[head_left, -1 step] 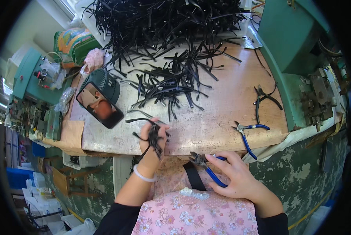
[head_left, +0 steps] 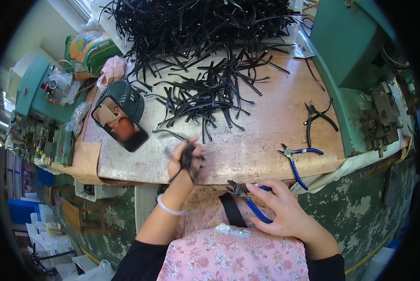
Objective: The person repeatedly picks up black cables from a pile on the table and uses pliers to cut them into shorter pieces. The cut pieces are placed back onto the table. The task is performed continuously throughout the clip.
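My left hand point(head_left: 176, 164), blurred by motion, is raised over the near edge of the worktable, its fingers closed round several thin black eyeglass temples point(head_left: 187, 158). On the right, my right hand point(head_left: 287, 213) holds cutting pliers with blue handles point(head_left: 257, 212). Their dark jaws point left, just off the table's edge and above my lap. Beyond my left hand a loose heap of black temples point(head_left: 210, 96) spreads over the tabletop. Behind that rises a much larger pile of the same pieces point(head_left: 200, 28).
A phone point(head_left: 135, 140) leans against a dark green fan point(head_left: 131, 100) on the left. Blue-handled pliers point(head_left: 292, 161) and black pliers point(head_left: 311, 114) lie at the right. Green machines stand at the right point(head_left: 343, 42) and left point(head_left: 32, 96). A pink flowered apron point(head_left: 233, 257) covers my lap.
My left hand has shifted and turned slightly, and the temples in it are now more blurred. My right hand and the pliers in it look the same.
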Tool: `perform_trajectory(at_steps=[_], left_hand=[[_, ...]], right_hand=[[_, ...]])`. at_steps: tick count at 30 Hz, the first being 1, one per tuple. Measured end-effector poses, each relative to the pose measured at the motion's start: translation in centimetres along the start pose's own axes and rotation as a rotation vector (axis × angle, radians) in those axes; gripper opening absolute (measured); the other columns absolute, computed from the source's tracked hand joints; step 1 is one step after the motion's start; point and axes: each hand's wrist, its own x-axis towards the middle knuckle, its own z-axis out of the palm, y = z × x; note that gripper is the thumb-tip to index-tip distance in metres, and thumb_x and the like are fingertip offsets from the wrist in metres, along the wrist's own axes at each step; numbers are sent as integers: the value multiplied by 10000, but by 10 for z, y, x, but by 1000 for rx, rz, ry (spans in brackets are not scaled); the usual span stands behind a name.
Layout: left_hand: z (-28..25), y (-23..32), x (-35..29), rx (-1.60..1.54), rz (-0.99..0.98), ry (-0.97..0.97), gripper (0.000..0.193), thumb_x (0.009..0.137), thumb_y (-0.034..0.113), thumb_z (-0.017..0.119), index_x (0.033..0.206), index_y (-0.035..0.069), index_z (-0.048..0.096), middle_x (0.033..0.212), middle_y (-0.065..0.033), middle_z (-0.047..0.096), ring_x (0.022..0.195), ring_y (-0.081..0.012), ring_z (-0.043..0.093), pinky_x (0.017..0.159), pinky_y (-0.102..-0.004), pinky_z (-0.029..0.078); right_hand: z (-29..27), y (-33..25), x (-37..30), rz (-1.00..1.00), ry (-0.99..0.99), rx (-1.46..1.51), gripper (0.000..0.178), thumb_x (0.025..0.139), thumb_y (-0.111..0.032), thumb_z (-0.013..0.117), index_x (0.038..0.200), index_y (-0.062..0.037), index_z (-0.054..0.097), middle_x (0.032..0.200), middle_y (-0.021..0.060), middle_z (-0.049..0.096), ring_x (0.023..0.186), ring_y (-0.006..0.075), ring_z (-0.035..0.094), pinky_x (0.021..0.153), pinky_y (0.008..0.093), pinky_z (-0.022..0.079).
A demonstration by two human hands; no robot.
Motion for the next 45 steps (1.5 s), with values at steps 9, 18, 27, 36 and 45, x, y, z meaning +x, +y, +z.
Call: perform_trajectory(at_steps=[9, 18, 27, 36, 45], left_hand=[[22, 32, 20, 79, -279, -221, 235, 886, 167, 691, 1058, 40, 592, 837, -24, 594, 577, -73, 523, 534, -206, 423], [21, 74, 19, -566, -379, -602, 275, 971, 270, 488, 769, 99, 413, 596, 3, 427, 366, -65, 352, 389, -238, 356], [22, 79, 20, -677, -357, -735, 250, 955, 243, 485, 761, 106, 407, 570, 14, 422, 358, -69, 385, 407, -248, 358], [35, 86, -19, -403, 295, -405, 266, 989, 321, 495, 829, 137, 389, 600, 22, 457, 394, -95, 417, 466, -264, 394], [45, 77, -32, -165, 709, -231, 219, 1007, 286, 455, 870, 134, 376, 639, 10, 467, 434, -94, 434, 516, -277, 423]], right_hand=[[-5, 3, 2, 28, 48, -54, 690, 725, -206, 762, 1374, -155, 531, 1140, 168, 509, 1009, 338, 543, 890, 415, 453], [-11, -2, 10, -78, 13, -186, 697, 709, -206, 753, 1372, -177, 539, 1128, 161, 517, 1005, 338, 524, 876, 430, 436], [-23, -15, 17, -193, -25, -365, 675, 702, -236, 750, 1350, -208, 565, 1138, 135, 528, 1019, 309, 505, 865, 423, 399], [-33, -15, 16, -117, -105, -194, 671, 697, -207, 772, 1339, -201, 578, 1026, 121, 547, 895, 293, 544, 770, 381, 461], [-19, -25, 8, -88, -51, -132, 773, 670, -163, 765, 1401, -180, 516, 1013, 130, 551, 879, 286, 561, 763, 390, 480]])
